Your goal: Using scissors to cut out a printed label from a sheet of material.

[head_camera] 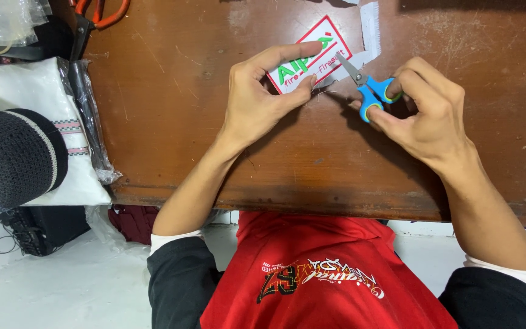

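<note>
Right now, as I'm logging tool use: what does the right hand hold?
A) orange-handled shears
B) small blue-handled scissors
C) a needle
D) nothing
B: the right hand grips small blue-handled scissors, blades at the edge of the embroidered patch pinched by the left hand.

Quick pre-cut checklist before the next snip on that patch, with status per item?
1. Left hand pinches the patch: ok.
2. Right hand has fingers in the blue scissors loops: ok.
3. Blade tips sit at the patch's edge, by the white backing strip: ok.
4. Left fingertips away from the blades: not ok, thumb close to them.
5. Blades on the red border line: cannot tell.
6. Patch supported over the wooden table: ok.
</note>
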